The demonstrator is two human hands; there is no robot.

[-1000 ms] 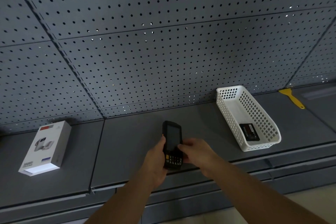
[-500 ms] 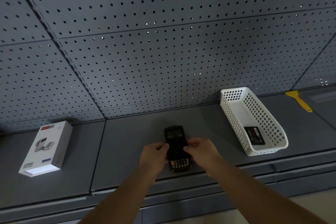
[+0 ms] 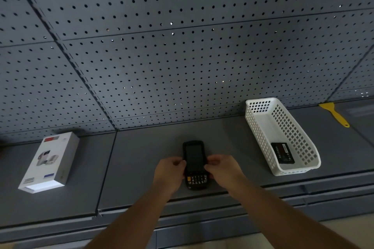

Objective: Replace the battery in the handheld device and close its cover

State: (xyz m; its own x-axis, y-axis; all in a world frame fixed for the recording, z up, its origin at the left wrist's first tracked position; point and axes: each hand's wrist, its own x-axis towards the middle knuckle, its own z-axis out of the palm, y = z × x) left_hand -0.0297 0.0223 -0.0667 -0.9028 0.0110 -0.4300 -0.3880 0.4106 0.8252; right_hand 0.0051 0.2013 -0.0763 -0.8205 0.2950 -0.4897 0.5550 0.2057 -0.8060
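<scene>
The black handheld device (image 3: 194,159) lies face up on the grey shelf (image 3: 141,159), screen toward the wall and keypad toward me. My left hand (image 3: 169,174) grips its left side and my right hand (image 3: 223,169) grips its right side, fingertips pinching the edges at mid-body. Its back and battery cover are hidden underneath. A black battery (image 3: 282,153) lies inside the white perforated basket (image 3: 261,133) to the right, apart from both hands.
A white product box (image 3: 50,161) lies flat at the left of the shelf. A yellow plastic scraper (image 3: 335,114) rests at the far right by the pegboard wall (image 3: 182,56). The shelf's front lip runs just below my wrists.
The device went from being held tilted up above the shelf to lying flat on it. Both hands came down with it and now pinch its two sides.
</scene>
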